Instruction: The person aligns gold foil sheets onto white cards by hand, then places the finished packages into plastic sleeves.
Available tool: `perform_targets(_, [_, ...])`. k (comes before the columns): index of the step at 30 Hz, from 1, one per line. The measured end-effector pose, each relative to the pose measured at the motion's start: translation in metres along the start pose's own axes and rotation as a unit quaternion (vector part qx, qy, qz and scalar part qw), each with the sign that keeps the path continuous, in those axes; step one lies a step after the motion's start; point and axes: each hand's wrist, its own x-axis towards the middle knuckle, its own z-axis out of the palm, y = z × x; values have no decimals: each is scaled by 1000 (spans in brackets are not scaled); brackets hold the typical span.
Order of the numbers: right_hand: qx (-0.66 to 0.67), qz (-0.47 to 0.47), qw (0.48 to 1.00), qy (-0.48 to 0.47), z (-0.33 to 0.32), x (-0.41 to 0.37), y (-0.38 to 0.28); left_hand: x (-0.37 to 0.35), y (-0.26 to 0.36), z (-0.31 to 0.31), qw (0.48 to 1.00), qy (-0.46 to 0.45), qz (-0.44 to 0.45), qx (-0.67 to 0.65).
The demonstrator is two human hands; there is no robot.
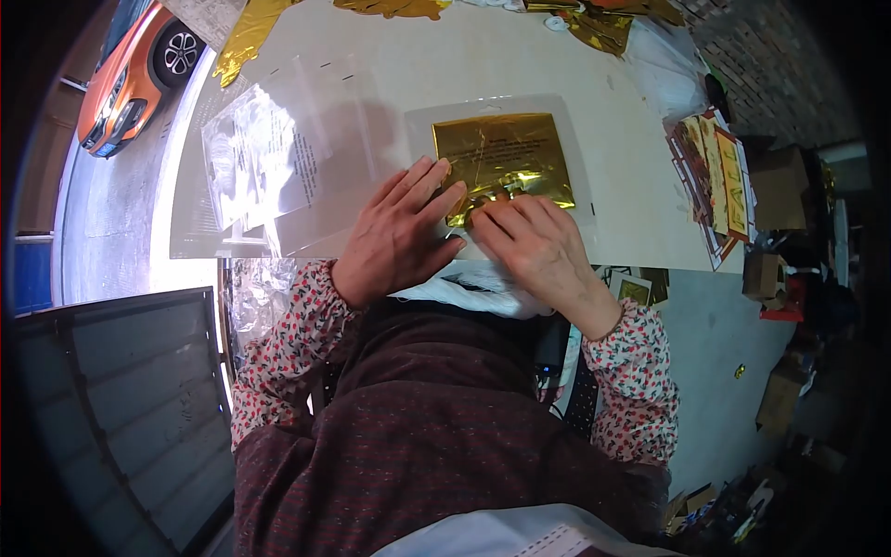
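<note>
A folded piece of shiny gold foil (515, 148) lies inside a clear plastic bag (419, 135) with dark print, near the front of the table. My left hand (394, 227) rests at the left side of the bag. Its fingers are stretched out, with the fingertips touching the foil's lower left edge. At the near edge of the foil, my right hand (534, 246) has its fingers curled and closed on the crumpled gold material. The fingers partly hide the bag's opening, and the right thumb is out of sight.
Several flat clear printed bags (264, 167) lie on the pale table (640, 186) to the left. More gold foil (255, 37) sits along the far edge. Stacked printed cards (715, 181) stand at the right edge, with cardboard boxes (780, 186) beyond. White material (473, 288) hangs by my lap.
</note>
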Motion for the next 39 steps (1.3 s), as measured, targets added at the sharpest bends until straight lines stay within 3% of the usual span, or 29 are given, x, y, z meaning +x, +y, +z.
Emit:
perform_targets(6, [-6,-39,997,69,11,-2,7,2,3,2,1000,2,-9,-5])
perform_targets(18, [-58,-82,992,75,20,4,8,3,5,8,999,30,-4,33])
perform_targets(22, [-35,-58,997,43,21,3,10,5,6,12,999,32,-3,44])
perform_targets(30, [-1,-92,994,53,-16,-5,11,7,6,14,997,39,0,63])
perform_targets(39, [61,70,996,-10,0,-35,-3,15,9,24,997,40,6,65])
